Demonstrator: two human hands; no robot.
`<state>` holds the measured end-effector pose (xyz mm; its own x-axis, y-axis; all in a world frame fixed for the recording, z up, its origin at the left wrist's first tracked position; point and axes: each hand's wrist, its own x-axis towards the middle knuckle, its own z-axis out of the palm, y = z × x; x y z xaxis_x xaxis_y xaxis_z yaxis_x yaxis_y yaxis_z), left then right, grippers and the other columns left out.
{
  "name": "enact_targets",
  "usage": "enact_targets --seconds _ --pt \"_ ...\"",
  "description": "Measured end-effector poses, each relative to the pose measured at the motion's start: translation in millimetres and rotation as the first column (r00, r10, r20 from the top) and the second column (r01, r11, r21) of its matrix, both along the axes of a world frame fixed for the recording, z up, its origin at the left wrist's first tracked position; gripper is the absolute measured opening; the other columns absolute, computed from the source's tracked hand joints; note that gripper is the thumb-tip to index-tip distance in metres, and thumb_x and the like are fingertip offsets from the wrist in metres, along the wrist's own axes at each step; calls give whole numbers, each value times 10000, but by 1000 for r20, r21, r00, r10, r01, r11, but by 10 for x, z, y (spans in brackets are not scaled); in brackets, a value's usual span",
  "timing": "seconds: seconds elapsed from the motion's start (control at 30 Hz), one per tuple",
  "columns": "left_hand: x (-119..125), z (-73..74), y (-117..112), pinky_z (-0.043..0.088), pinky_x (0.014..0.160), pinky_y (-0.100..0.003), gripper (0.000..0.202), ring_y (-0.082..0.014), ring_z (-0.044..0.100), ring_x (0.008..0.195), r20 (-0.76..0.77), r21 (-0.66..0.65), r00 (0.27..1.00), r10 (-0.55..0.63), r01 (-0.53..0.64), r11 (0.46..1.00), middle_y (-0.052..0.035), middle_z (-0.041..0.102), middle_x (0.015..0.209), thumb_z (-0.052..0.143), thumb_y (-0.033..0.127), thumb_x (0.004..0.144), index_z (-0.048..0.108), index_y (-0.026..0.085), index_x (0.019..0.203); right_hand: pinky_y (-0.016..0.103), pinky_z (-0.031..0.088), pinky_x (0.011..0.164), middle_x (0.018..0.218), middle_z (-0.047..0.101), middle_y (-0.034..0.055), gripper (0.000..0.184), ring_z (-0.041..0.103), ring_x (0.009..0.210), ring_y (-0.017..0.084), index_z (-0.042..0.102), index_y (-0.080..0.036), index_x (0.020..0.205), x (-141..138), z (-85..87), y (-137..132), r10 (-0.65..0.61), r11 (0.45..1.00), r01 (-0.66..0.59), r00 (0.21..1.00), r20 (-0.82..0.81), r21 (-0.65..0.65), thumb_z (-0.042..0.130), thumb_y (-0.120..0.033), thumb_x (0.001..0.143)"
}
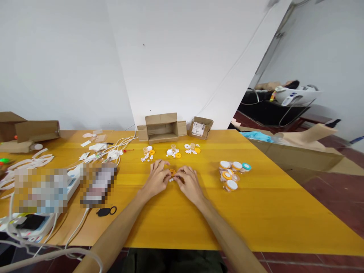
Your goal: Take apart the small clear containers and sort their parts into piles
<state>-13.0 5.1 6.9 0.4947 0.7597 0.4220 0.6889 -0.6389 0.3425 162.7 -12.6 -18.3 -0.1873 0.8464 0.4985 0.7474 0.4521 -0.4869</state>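
Observation:
My left hand [158,178] and my right hand [187,182] meet low over the middle of the table, fingers bent and fingertips drawn together. An orange ring-shaped part [172,172] shows between them, close to both sets of fingertips. Small white pieces [171,179] lie just below it, partly hidden by the fingers. Whatever each hand pinches is too small to make out. Beyond the hands are three clusters of loose parts: a left one with an orange ring [152,152], a middle one with an orange ring [178,155], and a right one with an orange ring [197,150].
Several round capped pieces [231,184] in orange, white and teal sit to the right. An open cardboard box [162,131] and a smaller labelled box [200,128] stand at the back. Cables, a power strip [74,182] and a blurred phone [99,184] occupy the left side.

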Motion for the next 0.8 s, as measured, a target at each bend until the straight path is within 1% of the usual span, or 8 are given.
enact_targets --seconds 0.13,0.27,0.43,0.57,0.67,0.73,0.8 --pt "-2 -11 8 380 926 -419 216 -268 458 1155 10 -7 1000 1 -1 1000 -79 606 1199 556 60 835 696 218 787 342 423 796 952 654 49 134 581 926 222 704 -238 795 5 -3 7 -13 999 14 1000 20 -33 652 -134 861" --pt "-3 -32 21 388 918 -417 206 -263 472 1142 27 -7 1000 5 -5 1000 -83 616 1179 556 72 848 698 218 817 354 437 815 975 655 55 119 583 952 228 711 -239 807 8 -10 13 -9 999 9 1000 5 -48 649 -163 873" --pt "-2 -46 36 404 927 -408 211 -256 495 1137 75 -6 997 4 -4 1000 -76 616 1174 553 99 874 701 241 923 368 461 839 990 663 59 190 595 964 229 718 -254 833 15 -18 25 10 1000 -11 997 -74 -11 562 -200 927" --pt "-14 -70 67 417 962 -397 216 -250 511 1168 190 -32 981 47 -42 999 -75 593 1218 533 151 907 670 250 1040 383 472 855 996 671 64 233 603 978 240 710 -256 844 41 -49 59 -35 999 35 987 -159 -4 503 -195 933" --pt "-26 -118 106 427 994 -400 230 -240 550 1138 308 -123 945 108 -72 990 -82 560 1277 539 257 930 631 252 1141 390 481 861 1017 685 69 235 617 968 245 702 -253 869 58 -89 89 -37 999 31 978 -205 -31 482 -195 929" --pt "-22 -159 129 458 972 -384 278 -216 596 1045 370 -237 920 130 -41 971 -78 572 1258 525 324 945 599 257 1205 381 492 861 999 694 65 257 631 945 237 694 -254 882 59 -108 103 7 998 -20 970 -243 -52 448 -210 946" --pt "-4 -200 145 457 996 -390 310 -217 609 1046 412 -326 899 148 -7 945 -65 605 1210 523 367 948 588 263 1233 369 504 865 987 699 64 282 643 947 231 687 -254 910 54 -116 113 59 995 -80 954 -293 -62 411 -237 967"
